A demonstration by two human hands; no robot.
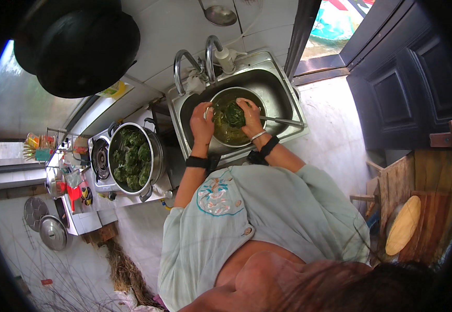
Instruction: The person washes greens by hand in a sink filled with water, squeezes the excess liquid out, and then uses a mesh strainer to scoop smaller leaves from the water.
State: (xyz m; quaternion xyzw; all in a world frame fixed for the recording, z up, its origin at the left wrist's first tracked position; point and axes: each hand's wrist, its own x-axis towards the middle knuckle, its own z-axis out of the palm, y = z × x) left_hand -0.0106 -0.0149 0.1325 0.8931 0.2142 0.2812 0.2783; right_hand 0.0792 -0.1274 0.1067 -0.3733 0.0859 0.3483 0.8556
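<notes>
A round metal basin [212, 97] of greenish water sits in the stainless steel sink [278, 87], with loose dark green leaves in the water. My right hand [251, 118] is closed around a wet clump of leafy greens [233, 114] over the basin. At the basin's left rim, my left hand [202, 124] has its fingers curled; whether it grips the rim or some leaves is hidden. A utensil with a long metal handle [282, 121] leans from the basin to the sink's right edge; its far end is hidden.
Squeezed balls of greens [132, 156] fill a large steel pot [154, 160] left of the sink, beside a gas burner [101, 158]. Two curved faucets [179, 70] and a white pump bottle [225, 58] stand behind the basin. Dark pans [87, 50] hang at upper left.
</notes>
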